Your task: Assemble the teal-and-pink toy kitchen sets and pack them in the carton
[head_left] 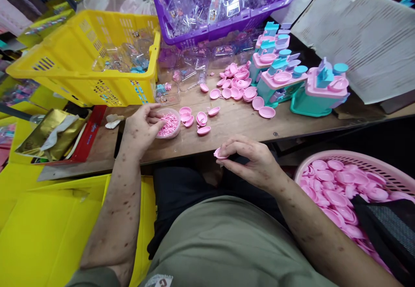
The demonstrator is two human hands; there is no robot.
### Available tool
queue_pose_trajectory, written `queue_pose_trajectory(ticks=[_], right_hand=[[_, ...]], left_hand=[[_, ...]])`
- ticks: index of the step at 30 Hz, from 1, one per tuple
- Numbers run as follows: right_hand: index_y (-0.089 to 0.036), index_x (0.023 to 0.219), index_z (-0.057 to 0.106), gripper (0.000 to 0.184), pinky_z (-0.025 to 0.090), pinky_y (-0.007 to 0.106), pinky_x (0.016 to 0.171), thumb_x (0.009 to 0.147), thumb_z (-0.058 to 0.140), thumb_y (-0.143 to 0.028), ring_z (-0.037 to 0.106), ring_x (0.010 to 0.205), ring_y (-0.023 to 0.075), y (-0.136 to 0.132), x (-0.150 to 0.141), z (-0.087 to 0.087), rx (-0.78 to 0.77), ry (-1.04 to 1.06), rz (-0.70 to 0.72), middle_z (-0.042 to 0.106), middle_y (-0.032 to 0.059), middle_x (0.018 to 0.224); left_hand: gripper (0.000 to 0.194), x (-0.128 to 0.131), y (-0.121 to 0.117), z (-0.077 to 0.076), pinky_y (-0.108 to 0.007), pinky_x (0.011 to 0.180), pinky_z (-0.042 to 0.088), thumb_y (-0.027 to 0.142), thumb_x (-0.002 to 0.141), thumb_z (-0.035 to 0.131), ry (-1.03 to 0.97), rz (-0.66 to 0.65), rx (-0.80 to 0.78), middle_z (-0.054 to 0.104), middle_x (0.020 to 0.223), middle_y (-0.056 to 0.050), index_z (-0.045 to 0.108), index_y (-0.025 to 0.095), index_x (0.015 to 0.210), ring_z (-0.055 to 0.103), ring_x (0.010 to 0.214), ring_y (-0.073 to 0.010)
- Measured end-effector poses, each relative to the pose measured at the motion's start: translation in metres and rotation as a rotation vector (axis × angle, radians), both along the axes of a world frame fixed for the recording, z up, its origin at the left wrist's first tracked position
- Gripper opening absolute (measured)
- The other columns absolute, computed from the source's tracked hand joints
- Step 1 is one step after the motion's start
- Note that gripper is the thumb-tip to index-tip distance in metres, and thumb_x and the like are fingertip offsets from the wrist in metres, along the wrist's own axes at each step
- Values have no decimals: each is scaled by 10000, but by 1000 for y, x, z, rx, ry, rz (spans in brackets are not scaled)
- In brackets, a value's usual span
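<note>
While the left hand (142,127) rests on the wooden table (233,127), its fingertips reach into a small clear bowl (168,125) that is full of tiny pink pieces (169,125); the fingers are bent together over the bowl's left rim, and I cannot tell if they already pinch a piece. The right hand (249,157) is lower, just in front of the table edge and above the lap. It holds one pink dish (219,154) between thumb and fingers, at the left tip of the hand. Several more pink dishes (197,120) lie just to the right of the bowl, between the two hands. A larger heap (236,84) lies further back, beside teal and pink toy sinks (292,84). A pink basket (363,161) at the right holds many more dishes.
</note>
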State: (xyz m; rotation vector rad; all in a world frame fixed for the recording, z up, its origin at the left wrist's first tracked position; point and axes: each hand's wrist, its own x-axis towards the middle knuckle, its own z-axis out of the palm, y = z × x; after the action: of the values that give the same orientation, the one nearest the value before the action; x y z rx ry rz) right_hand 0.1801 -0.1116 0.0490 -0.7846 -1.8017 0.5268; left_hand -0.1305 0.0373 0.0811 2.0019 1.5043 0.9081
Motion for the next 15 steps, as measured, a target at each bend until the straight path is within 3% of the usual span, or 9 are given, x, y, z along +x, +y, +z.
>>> queue_pose_trajectory(ticks=[3,7,10,15], right_hand=[[-231,1126,758,134,675,309,884,1045,819,-143,806,951,185,1,0,-1,-5,-7,6,815,51,1035],[-225,1121,768,131,666,288,901,1044,817,-131,810,962,171,2,0,0,-17,-17,4,803,49,1048],[-235,1121,777,122,668,279,897,1049,816,-144,812,954,164,2,-1,2,-22,-33,-7,793,43,1062],[-245,1128,775,121,670,281,890,1059,799,-148,803,946,166,1,-1,5,-25,-40,3,793,37,1045]], left_hand=[[514,-1,-2,5,-331,872,663,235,813,813,76,17,6,845,1100,-67,762,176,1321,810,922,-223],[252,-3,-6,17,-376,995,649,231,890,705,234,-29,74,858,1116,-80,850,188,1092,810,998,-252],[276,-3,-7,21,-386,1095,613,194,894,658,298,-59,82,866,1195,-78,882,208,1054,799,1139,-275],[247,-4,-3,22,-366,909,624,320,908,739,303,20,-16,856,1003,-53,871,221,1093,787,929,-262]])
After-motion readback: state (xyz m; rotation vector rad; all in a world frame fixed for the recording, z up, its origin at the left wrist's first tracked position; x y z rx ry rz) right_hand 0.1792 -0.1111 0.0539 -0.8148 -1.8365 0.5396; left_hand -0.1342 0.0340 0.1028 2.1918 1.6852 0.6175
